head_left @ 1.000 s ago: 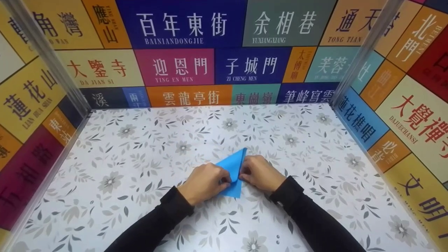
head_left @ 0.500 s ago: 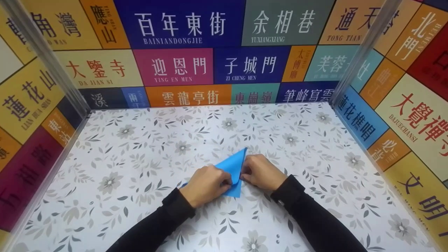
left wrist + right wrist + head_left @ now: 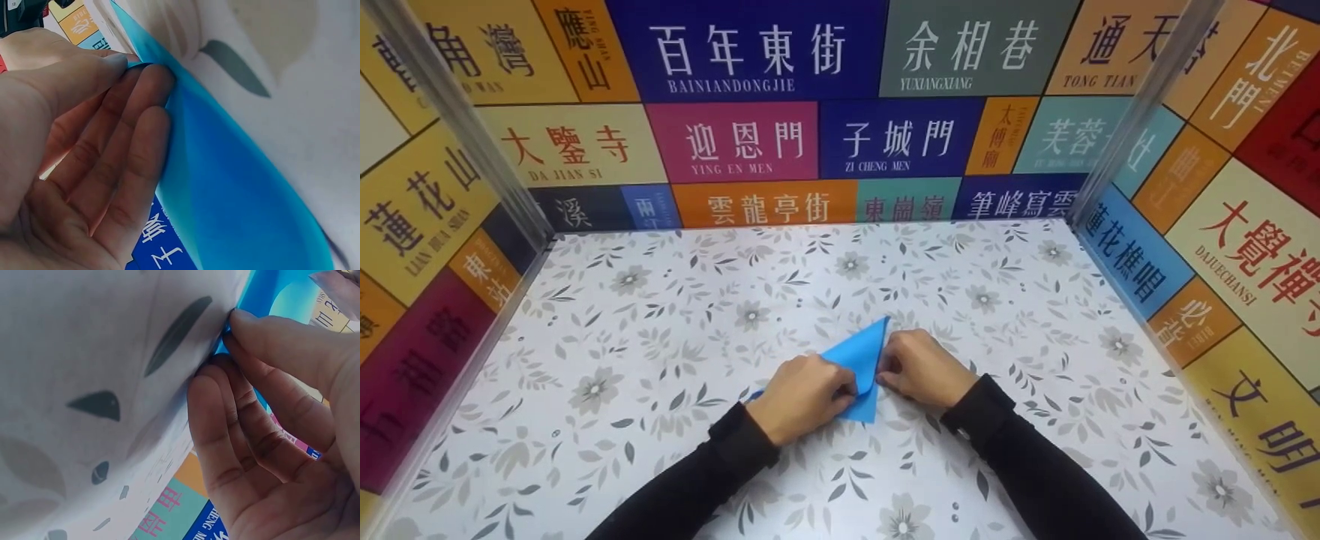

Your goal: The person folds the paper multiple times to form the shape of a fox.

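Note:
A folded sheet of blue paper (image 3: pixel 856 360) lies on the patterned tabletop, its pointed corner toward the back. Over its left part, my left hand (image 3: pixel 802 396) pinches a fold between thumb and fingers; a small blue corner peeks out beside that wrist. At the paper's right edge, my right hand (image 3: pixel 924 369) pinches with thumb and forefinger. From the left wrist, the blue sheet (image 3: pixel 242 191) shows a raised, curved layer running away from the left hand (image 3: pixel 101 140). The right wrist view has the right hand's thumb tip (image 3: pixel 250 323) on the blue edge. Some of the sheet is hidden under the left hand.
The white tabletop (image 3: pixel 675 322) carries a grey leaf and flower print. Upright panels with coloured sign lettering (image 3: pixel 750 56) close it in at the back, left and right. Clear strips (image 3: pixel 1140 112) cover the corners.
My left hand has shifted very slightly right and down, and a blue corner now shows beside its wrist. The right hand has barely moved and stays at the paper's right edge.

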A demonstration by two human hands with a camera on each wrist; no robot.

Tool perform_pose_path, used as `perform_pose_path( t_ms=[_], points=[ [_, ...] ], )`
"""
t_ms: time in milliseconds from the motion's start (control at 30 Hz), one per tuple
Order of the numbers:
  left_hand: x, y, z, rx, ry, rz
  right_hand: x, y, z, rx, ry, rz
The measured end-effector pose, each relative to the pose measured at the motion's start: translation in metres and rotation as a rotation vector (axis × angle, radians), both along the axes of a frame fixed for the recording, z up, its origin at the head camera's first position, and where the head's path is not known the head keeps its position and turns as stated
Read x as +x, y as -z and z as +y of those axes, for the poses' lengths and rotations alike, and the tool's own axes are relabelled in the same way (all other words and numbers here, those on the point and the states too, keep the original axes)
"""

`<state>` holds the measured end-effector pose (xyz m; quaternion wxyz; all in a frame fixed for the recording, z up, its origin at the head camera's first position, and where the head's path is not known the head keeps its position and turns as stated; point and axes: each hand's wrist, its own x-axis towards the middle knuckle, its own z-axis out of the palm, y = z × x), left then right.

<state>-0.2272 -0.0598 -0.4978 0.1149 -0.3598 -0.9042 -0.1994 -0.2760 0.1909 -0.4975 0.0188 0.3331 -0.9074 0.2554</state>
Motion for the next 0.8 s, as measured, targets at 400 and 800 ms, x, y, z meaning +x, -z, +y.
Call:
perform_pose_path(
  t_ms=[400,800],
  points=[
    [0.0058,-0.0031,0.0049,0.009,0.011,-0.034,0.0005,0.0006,0.0014,0.017,0.052,0.018],
    [0.0082,0.003,0.0085,-0.04,0.022,-0.03,0.0026,-0.0006,0.0017,0.021,0.071,0.013]
  ],
)
